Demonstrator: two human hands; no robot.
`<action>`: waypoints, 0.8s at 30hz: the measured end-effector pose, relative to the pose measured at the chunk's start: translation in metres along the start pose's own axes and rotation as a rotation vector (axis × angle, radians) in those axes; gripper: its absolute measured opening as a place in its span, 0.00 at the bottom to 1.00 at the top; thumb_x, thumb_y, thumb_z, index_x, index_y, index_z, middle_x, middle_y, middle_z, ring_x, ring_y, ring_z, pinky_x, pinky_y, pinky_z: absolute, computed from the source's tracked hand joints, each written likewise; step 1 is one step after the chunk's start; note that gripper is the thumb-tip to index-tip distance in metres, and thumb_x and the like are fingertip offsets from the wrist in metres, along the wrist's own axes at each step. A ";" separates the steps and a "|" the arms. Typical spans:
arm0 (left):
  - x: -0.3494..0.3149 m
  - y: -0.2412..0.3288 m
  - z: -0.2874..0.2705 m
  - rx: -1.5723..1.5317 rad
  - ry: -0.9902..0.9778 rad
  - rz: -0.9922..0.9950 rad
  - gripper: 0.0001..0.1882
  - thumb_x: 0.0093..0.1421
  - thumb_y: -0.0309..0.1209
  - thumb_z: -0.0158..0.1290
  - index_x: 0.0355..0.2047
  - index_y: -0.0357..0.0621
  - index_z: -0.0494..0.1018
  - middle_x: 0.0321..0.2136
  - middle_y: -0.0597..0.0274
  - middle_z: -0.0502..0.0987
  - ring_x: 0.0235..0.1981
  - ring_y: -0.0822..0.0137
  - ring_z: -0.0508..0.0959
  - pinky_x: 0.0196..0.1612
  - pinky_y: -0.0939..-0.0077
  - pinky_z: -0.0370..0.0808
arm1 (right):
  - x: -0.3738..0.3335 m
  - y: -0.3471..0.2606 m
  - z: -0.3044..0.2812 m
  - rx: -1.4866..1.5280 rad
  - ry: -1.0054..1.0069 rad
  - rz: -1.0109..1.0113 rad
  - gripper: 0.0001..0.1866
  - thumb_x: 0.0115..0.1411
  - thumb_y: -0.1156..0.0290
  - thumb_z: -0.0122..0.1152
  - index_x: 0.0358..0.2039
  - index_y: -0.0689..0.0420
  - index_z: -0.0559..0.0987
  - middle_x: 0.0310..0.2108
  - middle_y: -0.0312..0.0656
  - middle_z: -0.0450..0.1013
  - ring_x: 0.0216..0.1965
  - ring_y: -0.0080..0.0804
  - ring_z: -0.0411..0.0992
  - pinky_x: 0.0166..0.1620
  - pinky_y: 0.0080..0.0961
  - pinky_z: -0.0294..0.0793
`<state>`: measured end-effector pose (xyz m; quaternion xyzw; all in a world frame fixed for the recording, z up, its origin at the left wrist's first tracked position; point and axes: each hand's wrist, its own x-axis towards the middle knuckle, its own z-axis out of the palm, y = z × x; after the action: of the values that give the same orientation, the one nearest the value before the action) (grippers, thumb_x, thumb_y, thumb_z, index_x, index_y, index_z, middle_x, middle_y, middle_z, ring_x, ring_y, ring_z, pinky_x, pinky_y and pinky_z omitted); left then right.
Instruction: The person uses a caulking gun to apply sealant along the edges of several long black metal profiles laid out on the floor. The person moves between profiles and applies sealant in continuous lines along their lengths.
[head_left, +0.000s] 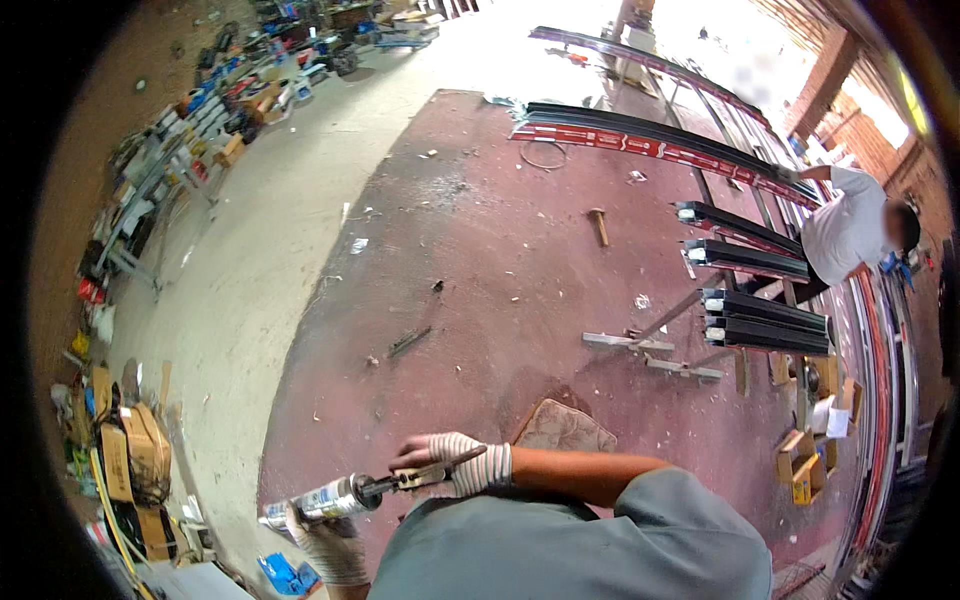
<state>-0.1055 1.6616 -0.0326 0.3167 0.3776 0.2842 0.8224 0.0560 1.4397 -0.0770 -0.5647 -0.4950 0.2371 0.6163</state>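
My left hand (335,550), in a striped, pale glove that leaves the fingertips bare, is closed under the barrel of a caulking gun (332,499). A silvery-white cartridge with printing sits in the barrel. My right hand (478,462), gloved likewise, is closed at the gun's dark handle end, with a rod sticking out past it toward the right. The gun lies nearly level at the lower left, in front of my body. Its nozzle end is at the far left, where detail is hard to make out.
A person (855,220) in a white shirt stands at the right beside stacked dark profiles (765,320) on metal stands. A hammer (599,227), a brown cushion (567,427) and scraps lie on the reddish floor. Cardboard boxes (800,465) stand lower right; a cluttered bench (165,185) lines the left.
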 end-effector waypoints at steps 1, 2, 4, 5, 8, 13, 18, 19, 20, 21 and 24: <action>0.012 0.006 0.032 0.021 -0.043 -0.063 0.23 0.60 0.51 0.51 0.43 0.46 0.66 0.36 0.62 0.73 0.37 0.67 0.76 0.43 0.72 0.75 | 0.017 -0.009 -0.021 -0.040 0.024 -0.043 0.25 0.54 0.68 0.64 0.53 0.58 0.72 0.47 0.50 0.69 0.48 0.42 0.70 0.51 0.32 0.71; 0.023 0.010 0.057 0.044 -0.086 -0.127 0.22 0.60 0.51 0.51 0.42 0.46 0.67 0.36 0.61 0.73 0.37 0.68 0.76 0.43 0.72 0.75 | 0.024 -0.003 -0.035 0.020 -0.012 0.023 0.28 0.56 0.68 0.63 0.57 0.59 0.69 0.54 0.48 0.64 0.53 0.41 0.67 0.55 0.32 0.70; 0.065 0.002 0.076 0.040 -0.202 -0.208 0.24 0.59 0.52 0.52 0.42 0.45 0.68 0.37 0.61 0.74 0.38 0.66 0.76 0.45 0.70 0.75 | 0.028 0.007 -0.052 0.437 -0.016 0.217 0.28 0.57 0.70 0.62 0.58 0.59 0.67 0.53 0.43 0.65 0.53 0.32 0.66 0.56 0.28 0.68; 0.077 0.000 0.103 0.034 -0.226 -0.245 0.24 0.59 0.52 0.52 0.43 0.44 0.68 0.37 0.61 0.74 0.38 0.66 0.76 0.45 0.69 0.75 | 0.035 0.002 -0.066 0.527 -0.027 0.274 0.28 0.58 0.71 0.62 0.59 0.59 0.66 0.52 0.40 0.66 0.52 0.27 0.66 0.56 0.26 0.67; 0.124 -0.017 0.175 0.045 -0.345 -0.381 0.24 0.56 0.51 0.56 0.42 0.44 0.69 0.40 0.62 0.74 0.40 0.64 0.76 0.45 0.65 0.75 | 0.039 0.004 -0.109 0.706 0.132 0.394 0.20 0.59 0.74 0.60 0.52 0.62 0.69 0.41 0.34 0.69 0.41 0.19 0.66 0.44 0.19 0.70; 0.176 -0.075 0.296 0.281 -0.577 -0.649 0.29 0.56 0.57 0.52 0.44 0.45 0.68 0.40 0.60 0.74 0.40 0.63 0.76 0.46 0.65 0.74 | 0.021 0.040 -0.157 0.323 0.536 0.354 0.13 0.59 0.74 0.59 0.44 0.61 0.73 0.28 0.30 0.66 0.32 0.16 0.64 0.36 0.18 0.69; 0.230 -0.145 0.402 0.443 -0.854 -0.951 0.28 0.58 0.55 0.50 0.43 0.42 0.68 0.36 0.56 0.75 0.39 0.59 0.77 0.44 0.65 0.76 | 0.010 0.036 -0.191 0.026 0.868 0.470 0.18 0.58 0.66 0.56 0.47 0.61 0.75 0.38 0.40 0.74 0.39 0.26 0.71 0.47 0.26 0.72; 0.229 -0.161 0.428 0.480 -0.889 -1.081 0.26 0.59 0.54 0.49 0.42 0.42 0.68 0.36 0.56 0.75 0.39 0.58 0.77 0.44 0.64 0.76 | 0.014 0.039 -0.187 0.063 1.050 0.319 0.15 0.58 0.65 0.58 0.42 0.61 0.75 0.34 0.38 0.73 0.36 0.26 0.70 0.43 0.25 0.72; 0.226 -0.178 0.454 0.521 -0.919 -1.211 0.25 0.60 0.53 0.48 0.42 0.42 0.68 0.37 0.55 0.75 0.39 0.57 0.77 0.44 0.63 0.76 | 0.014 0.037 -0.187 0.081 1.151 0.262 0.17 0.58 0.61 0.59 0.42 0.61 0.76 0.35 0.39 0.72 0.37 0.27 0.70 0.43 0.26 0.71; 0.233 -0.203 0.470 0.499 -0.903 -1.315 0.22 0.61 0.50 0.49 0.42 0.43 0.68 0.38 0.55 0.74 0.41 0.57 0.76 0.44 0.61 0.76 | 0.018 0.030 -0.188 0.111 1.263 0.175 0.20 0.58 0.58 0.59 0.42 0.61 0.76 0.36 0.39 0.72 0.39 0.28 0.70 0.44 0.26 0.71; 0.195 -0.236 0.520 0.714 -1.078 -1.362 0.21 0.61 0.47 0.50 0.46 0.46 0.66 0.41 0.55 0.73 0.44 0.58 0.75 0.43 0.60 0.76 | 0.022 0.004 -0.190 0.118 1.533 0.058 0.26 0.57 0.51 0.60 0.43 0.62 0.76 0.41 0.41 0.72 0.43 0.29 0.69 0.46 0.27 0.70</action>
<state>0.4731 1.4890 -0.0246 0.3500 0.1144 -0.5763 0.7296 0.2328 1.3716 -0.0486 -0.5501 0.0992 -0.1785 0.8097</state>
